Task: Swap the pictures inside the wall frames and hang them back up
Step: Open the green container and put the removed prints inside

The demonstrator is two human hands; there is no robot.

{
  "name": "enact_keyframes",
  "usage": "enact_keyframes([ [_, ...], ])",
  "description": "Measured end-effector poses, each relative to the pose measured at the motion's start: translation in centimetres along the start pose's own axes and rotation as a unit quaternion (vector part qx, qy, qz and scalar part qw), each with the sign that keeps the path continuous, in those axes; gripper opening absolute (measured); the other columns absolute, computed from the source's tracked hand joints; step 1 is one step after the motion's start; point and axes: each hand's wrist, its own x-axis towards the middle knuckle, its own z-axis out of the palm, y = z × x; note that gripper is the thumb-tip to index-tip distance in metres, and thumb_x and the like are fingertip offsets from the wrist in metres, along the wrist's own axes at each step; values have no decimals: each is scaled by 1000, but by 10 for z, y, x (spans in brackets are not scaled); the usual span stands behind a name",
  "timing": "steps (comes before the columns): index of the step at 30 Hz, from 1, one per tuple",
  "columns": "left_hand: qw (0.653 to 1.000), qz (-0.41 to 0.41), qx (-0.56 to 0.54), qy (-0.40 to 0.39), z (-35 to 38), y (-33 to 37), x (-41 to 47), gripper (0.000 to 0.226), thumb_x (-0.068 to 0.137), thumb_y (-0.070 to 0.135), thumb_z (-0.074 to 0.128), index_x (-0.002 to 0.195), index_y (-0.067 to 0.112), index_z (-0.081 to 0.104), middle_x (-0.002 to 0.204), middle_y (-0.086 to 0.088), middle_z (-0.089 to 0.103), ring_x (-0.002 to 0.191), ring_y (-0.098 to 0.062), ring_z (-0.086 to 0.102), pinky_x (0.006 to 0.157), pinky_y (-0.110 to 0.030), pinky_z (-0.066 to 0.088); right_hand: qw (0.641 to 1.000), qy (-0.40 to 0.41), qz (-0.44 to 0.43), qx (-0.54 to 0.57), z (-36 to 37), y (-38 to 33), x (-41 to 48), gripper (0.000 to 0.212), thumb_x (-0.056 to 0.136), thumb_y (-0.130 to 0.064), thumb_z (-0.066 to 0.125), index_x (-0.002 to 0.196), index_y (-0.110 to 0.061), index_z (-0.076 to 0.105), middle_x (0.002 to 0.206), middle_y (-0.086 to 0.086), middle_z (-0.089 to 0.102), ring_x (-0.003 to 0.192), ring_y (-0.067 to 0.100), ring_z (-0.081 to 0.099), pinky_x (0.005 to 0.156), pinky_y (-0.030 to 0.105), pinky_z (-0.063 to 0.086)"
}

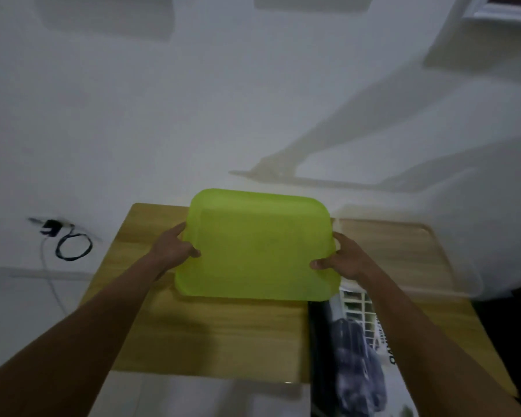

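Picture (358,341), a blurred print, lies flat at the table's (223,326) near right corner, partly under your right forearm. Beyond it, your left hand (172,251) and right hand (343,260) grip a lime-green tray (253,245) by its left and right rims, thumbs curled on top, other fingers hidden beneath. The tray is tilted over the table's middle. On the wall behind, a charger (51,227) with a looped cable (73,248) sits left, and a white frame (500,9) hangs at the top right.
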Motion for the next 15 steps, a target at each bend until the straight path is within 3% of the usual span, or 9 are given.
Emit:
enact_keyframes([
  [4,998,10,59,-21,-34,-42,36,104,44,33,86,140,26,47,123,-3,65,110,-27,62,95,-47,50,1000,-14,12,9,56,0,30,62,72,4,83,123,-14,54,116,4,65,103,20,59,85,35,48],
  [7,996,18,84,-9,-48,-72,67,108,32,44,84,134,28,52,119,-2,67,107,-25,63,93,-45,51,1000,-22,7,-14,87,6,60,59,72,2,84,117,-22,53,108,-4,63,104,19,60,85,34,47],
  [10,994,18,111,-15,-55,-103,97,112,31,49,82,137,29,49,121,-5,66,108,-28,62,90,-43,52,999,-16,3,-43,113,11,85,55,65,1,87,109,-19,62,109,2,67,111,29,63,90,44,53],
  [12,990,16,140,-7,-57,-114,109,117,33,49,82,141,25,45,124,-10,64,109,-32,60,87,-43,52,999,-16,11,-50,125,22,104,74,46,-21,92,115,-17,64,115,4,69,112,29,63,93,49,53],
  [15,985,21,173,1,-56,-124,123,111,40,45,80,143,23,43,125,-15,62,112,-37,58,89,-46,51,998,-28,32,-52,138,47,134,115,27,-43,88,133,-15,56,129,8,62,120,30,57,99,46,51],
])
